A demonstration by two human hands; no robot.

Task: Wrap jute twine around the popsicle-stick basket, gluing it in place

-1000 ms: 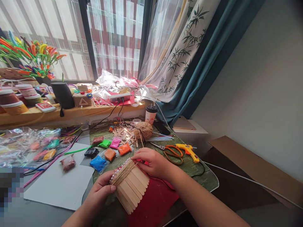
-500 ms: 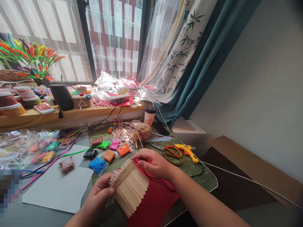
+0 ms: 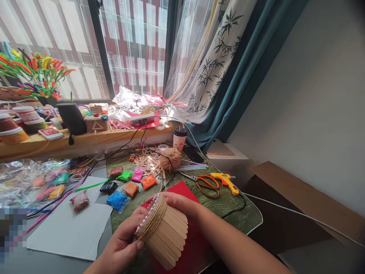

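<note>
A cup made of wooden craft sticks [image 3: 168,238] is tilted on its side between my hands, with its rounded stick ends facing the lower right. Several rows of jute twine [image 3: 154,221] wrap it near one end, beside a row of white pearl beads [image 3: 147,217]. My left hand [image 3: 128,232] is closed on the beaded end, thumb on the near side. Around the far side curls my right hand [image 3: 178,203], its thumb by the twine and its fingertips hidden behind the cup. A strand leads from the twine ball [image 3: 170,159] towards this hand.
Scissors [image 3: 203,183] and a yellow glue gun [image 3: 225,182] lie at the right. Bagged coloured clay, including a blue packet [image 3: 117,200], lies at the left. A lidded paper cup [image 3: 180,140] stands behind. Red paper [image 3: 182,190] lies under my hands.
The stick cup has turned and shifted slightly right and down. My right hand has moved from its near upper edge round to its far side. My left hand still grips it.
</note>
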